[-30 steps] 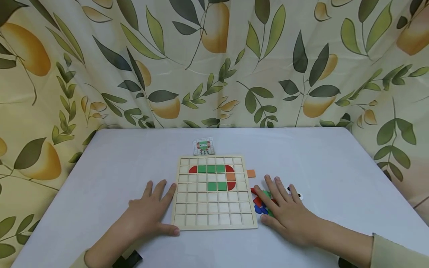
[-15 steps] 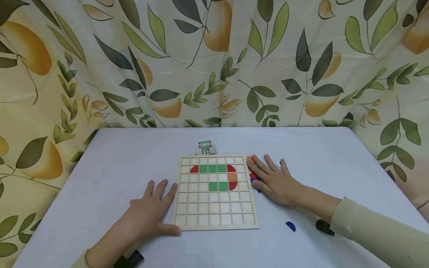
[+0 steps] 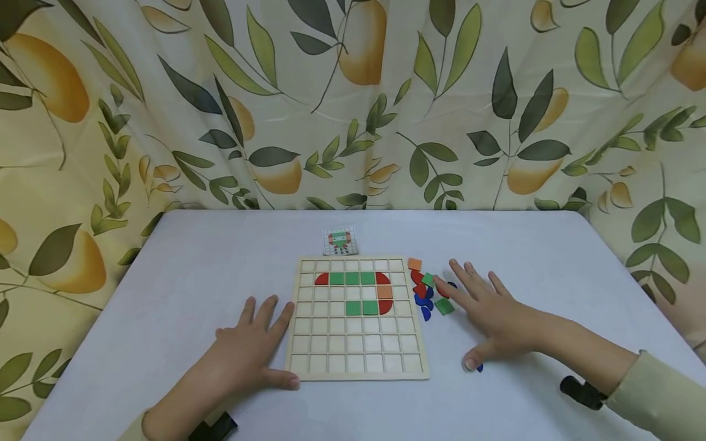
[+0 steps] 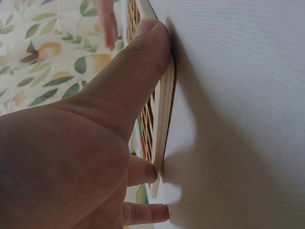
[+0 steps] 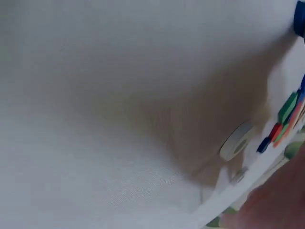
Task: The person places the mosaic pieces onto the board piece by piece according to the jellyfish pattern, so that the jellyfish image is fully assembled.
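My left hand [image 3: 250,343] lies at the left side of a wooden grid board [image 3: 357,366], fingers spread and the thumb at its near left corner. In the left wrist view the thumb [image 4: 128,71] presses along the board's edge. Red, green and orange tiles fill some of the upper cells. My right hand [image 3: 504,321] spreads out to the right of the loose tiles, gripping nothing. Its thumb is beside a blue tile [image 3: 480,367], mostly covered. Just right of the board lie an orange square [image 3: 415,264], a green square [image 3: 444,306] and several red and blue tiles.
A small pattern card [image 3: 340,241] lies behind the board on the white table [image 3: 220,245]. In the right wrist view a white disc [image 5: 236,140] lies on the table near coloured tiles. A patterned curtain [image 3: 386,122] hangs behind the table.
My right hand swept the loose tiles forward and toward the board, then drew back to the right, uncovering them. A blue tile was left nearer me. The left hand stays at the board.
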Motion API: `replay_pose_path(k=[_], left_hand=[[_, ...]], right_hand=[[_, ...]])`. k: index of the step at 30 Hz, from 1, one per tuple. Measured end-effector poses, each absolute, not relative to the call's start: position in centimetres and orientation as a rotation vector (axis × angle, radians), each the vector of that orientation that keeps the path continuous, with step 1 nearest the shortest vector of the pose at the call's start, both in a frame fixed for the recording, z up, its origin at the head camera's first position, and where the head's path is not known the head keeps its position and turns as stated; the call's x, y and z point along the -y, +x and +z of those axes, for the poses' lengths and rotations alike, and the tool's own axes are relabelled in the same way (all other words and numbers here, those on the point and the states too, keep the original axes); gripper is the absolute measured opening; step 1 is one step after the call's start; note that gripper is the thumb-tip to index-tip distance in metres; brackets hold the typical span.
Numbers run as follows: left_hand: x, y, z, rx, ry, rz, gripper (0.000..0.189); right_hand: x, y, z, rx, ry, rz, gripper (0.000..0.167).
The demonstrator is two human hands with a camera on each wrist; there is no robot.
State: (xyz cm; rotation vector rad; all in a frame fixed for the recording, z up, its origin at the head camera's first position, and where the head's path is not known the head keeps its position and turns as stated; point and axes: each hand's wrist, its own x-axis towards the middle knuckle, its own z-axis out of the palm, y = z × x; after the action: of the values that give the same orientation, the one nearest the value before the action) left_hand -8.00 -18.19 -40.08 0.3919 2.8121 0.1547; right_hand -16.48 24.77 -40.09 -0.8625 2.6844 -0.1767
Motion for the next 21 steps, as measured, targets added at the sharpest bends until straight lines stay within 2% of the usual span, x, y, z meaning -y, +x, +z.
replay_pose_path(k=[4,7,10,16,18,21], left_hand=[[18.6,-7.9,-40.2,-2.823,0.393,0.145,0.125],[18.8,-7.9,-40.2,-2.825,0.389,0.15,0.124],[18.8,-7.9,-40.3,-2.819,0.392,0.168,0.124],[18.7,-7.9,-40.4,-2.819,0.403,0.159,0.124],[18.7,-8.0,-40.3,-2.82,0.401,0.153,0.124],[18.6,-8.2,-40.4,-2.819,0.399,0.149,0.124]], right_hand=[[-23.7,-18.5,-40.8,-2.782,-0.747,-0.236,0.133],[-22.5,-19.6,-41.0,-2.82,-0.706,-0.291,0.121],[-21.8,-20.0,-40.6,-2.847,-0.724,-0.307,0.098],[-22.4,-19.9,-38.7,-2.845,-0.751,-0.427,0.032],[-22.7,-19.8,-38.4,-2.785,-0.762,-0.482,0.021],[-23.0,-19.6,-38.5,-2.693,-0.766,-0.53,0.018]])
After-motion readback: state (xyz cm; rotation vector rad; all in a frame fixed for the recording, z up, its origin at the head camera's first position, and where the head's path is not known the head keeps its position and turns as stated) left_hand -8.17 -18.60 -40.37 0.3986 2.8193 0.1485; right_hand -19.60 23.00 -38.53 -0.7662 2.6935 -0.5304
